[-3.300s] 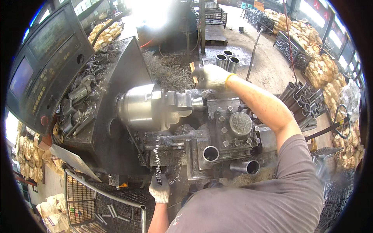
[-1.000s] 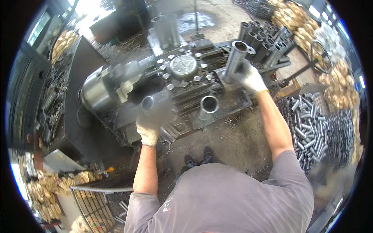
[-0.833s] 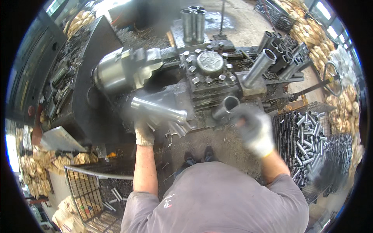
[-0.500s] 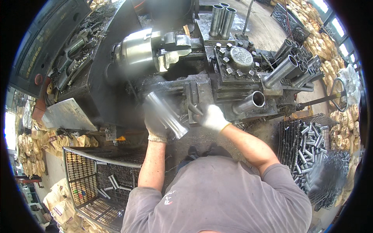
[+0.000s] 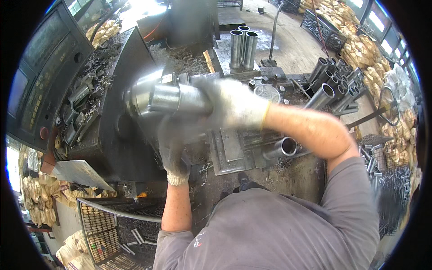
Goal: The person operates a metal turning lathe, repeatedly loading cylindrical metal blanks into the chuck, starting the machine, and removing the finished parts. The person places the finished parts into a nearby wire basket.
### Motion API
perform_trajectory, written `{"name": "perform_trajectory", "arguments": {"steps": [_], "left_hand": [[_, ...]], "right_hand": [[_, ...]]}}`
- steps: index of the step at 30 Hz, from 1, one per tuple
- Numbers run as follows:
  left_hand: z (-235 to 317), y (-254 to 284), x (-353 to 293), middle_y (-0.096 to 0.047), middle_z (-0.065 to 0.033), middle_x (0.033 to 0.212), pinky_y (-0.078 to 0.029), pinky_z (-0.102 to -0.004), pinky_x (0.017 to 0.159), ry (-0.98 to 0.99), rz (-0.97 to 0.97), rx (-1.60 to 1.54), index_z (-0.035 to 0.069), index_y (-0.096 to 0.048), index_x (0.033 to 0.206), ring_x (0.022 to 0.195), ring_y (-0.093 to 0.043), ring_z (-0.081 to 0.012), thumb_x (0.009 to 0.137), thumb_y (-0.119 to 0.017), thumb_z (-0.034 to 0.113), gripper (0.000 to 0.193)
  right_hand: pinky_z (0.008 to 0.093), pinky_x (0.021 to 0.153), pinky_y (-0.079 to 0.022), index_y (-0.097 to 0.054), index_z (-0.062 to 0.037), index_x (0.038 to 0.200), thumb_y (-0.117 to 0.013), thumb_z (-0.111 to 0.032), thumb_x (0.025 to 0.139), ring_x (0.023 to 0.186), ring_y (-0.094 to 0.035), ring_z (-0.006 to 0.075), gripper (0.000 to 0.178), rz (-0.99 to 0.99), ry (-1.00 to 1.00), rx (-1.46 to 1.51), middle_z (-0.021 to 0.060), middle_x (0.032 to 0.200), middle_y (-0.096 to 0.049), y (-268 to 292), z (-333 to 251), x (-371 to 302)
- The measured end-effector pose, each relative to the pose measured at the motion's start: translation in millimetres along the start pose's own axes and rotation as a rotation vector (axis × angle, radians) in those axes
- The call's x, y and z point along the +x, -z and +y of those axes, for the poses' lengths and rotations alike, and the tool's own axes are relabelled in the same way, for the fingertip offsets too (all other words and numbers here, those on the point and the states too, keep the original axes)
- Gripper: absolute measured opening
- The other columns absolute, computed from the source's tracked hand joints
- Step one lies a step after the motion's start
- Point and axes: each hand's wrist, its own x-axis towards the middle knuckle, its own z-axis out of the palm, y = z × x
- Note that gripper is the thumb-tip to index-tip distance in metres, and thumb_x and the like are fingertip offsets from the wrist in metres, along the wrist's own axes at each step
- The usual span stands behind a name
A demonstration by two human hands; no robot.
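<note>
A shiny metal tube (image 5: 191,100) lies level at the jaws of the lathe chuck (image 5: 146,92). My right hand (image 5: 240,103), in a white glove, is closed round the tube's right end, smeared by motion. Below the tube and chuck, my left hand (image 5: 174,150) reaches up in a grey-stained glove. Its fingers are blurred, so I cannot tell whether they grip the tube. How far the tube sits inside the jaws is hidden. Behind my right hand, the tool post (image 5: 267,93) is partly covered.
Upright tubes (image 5: 243,47) stand behind the carriage, and many more tubes (image 5: 337,85) lean at the right. One short tube (image 5: 283,147) lies near the carriage's front. A wire basket (image 5: 96,231) with a few tubes is at lower left; metal parts (image 5: 371,162) lie at right.
The metal tube has moved from my left hand in front of the lathe up to the chuck. My right hand has swung up and left onto its end; the dark tool it held is out of sight.
</note>
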Motion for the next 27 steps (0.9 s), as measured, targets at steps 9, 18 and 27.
{"name": "perform_trajectory", "arguments": {"steps": [9, 18, 27], "left_hand": [[-87, 139, -205, -0.07, -0.0103, 0.126, -0.053, -0.0446, 0.103, 0.595, 0.723, 0.005, 0.006, -0.065, 0.137, 0.114, -0.066, -0.0259, 0.102, -0.071, 0.028, 0.042], [-27, 224, -246, -0.067, -0.0055, 0.099, -0.048, -0.0436, 0.087, 0.347, 1.307, 0.132, 0.01, -0.067, 0.123, 0.089, -0.06, -0.0235, 0.102, -0.063, 0.05, 0.045], [27, 254, -216, -0.045, 0.0061, 0.06, -0.037, -0.0322, 0.051, 0.528, 1.151, -0.389, 0.021, -0.055, 0.079, 0.049, -0.038, -0.0125, 0.109, -0.048, 0.054, 0.046]], "right_hand": [[0.0467, 0.088, -0.061, -0.076, -0.0091, 0.117, -0.089, -0.023, 0.068, 0.101, -0.077, 0.0365, 0.053, -0.441, 0.02, -0.761, 0.0192, 0.105, -0.078, 16, 197, 102], [0.0447, 0.092, -0.06, -0.074, 0.001, 0.123, -0.087, -0.043, 0.071, 0.105, -0.076, 0.0359, 0.069, -0.574, -0.08, -0.317, 0.0259, 0.113, -0.077, -33, 205, 112], [0.0352, 0.063, -0.053, -0.078, -0.0036, 0.113, -0.086, -0.032, 0.08, 0.074, -0.068, 0.0156, 0.044, -0.769, -0.389, -0.058, 0.0087, 0.09, -0.075, -35, 209, 137]]}}
